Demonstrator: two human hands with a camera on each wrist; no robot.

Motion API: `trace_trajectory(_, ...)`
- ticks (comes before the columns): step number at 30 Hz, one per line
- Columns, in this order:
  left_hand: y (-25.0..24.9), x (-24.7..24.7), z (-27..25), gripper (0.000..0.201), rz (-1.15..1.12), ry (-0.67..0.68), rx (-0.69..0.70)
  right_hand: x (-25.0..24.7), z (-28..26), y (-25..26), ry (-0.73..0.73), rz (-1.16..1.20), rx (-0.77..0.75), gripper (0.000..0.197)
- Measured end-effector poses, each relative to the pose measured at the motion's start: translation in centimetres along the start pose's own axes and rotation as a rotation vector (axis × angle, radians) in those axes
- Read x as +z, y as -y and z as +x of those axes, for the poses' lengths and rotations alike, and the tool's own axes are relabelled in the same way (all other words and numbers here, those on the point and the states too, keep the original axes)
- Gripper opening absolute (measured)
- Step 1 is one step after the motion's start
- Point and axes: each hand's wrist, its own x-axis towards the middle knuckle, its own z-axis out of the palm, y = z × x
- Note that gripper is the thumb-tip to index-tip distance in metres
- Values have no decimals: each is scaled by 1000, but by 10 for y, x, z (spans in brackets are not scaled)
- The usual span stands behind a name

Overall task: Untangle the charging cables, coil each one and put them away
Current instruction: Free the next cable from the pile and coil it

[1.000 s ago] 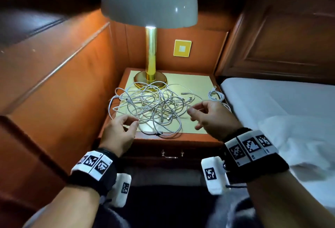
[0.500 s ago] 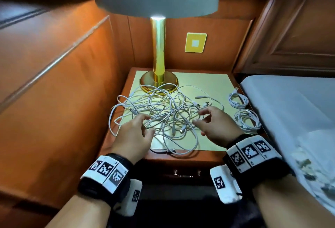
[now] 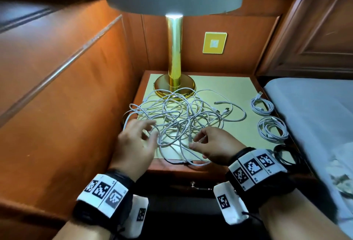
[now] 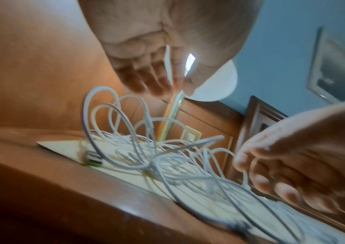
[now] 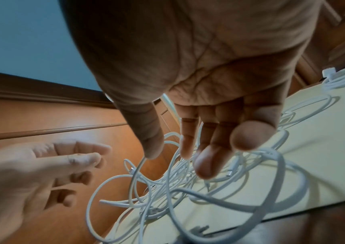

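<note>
A tangle of white cables [image 3: 181,117] is spread on the nightstand [image 3: 225,91] before the lamp base [image 3: 174,87], individual cables not being separable. The left hand [image 3: 133,144], fingers spread and blurred, is held over its left edge, nothing gripped. A strand is pinched by the right hand [image 3: 214,146]. Two coiled cables [image 3: 267,117] lie apart at right; the lamp shade is cut off.

1. Bedroom, probably a hotel one - wooden nightstand [image 3: 193,170] at center frame with a brass lamp [image 3: 174,52] on it.
2. Bed [image 3: 309,110] with white sheets at the right edge.
3. Wood-panelled walls [image 3: 63,91] all around - dark headboard [image 3: 313,29] upper right.
</note>
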Motion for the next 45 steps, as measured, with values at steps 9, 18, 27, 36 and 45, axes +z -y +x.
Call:
trace_trajectory(9, 45, -15, 10, 19, -154, 22, -586, 15, -1, 27, -103, 54, -67, 25)
trace_trajectory(18, 5, -34, 7, 20, -396, -243, -273, 26, -4, 46, -193, 132, -258, 29)
trace_trajectory(27, -26, -44, -1, 24, -572, -413, -159, 36, 6, 49, -165, 54, -227, 50)
trace_trajectory(36, -14, -44, 4, 22, -674, -389, -269, 30, 10, 44, -217, 48, -178, 45)
trace_trajectory(45, -31, -33, -12, 23, -937, 65, -269, 34, -2, 55, -259, 34, -490, 65)
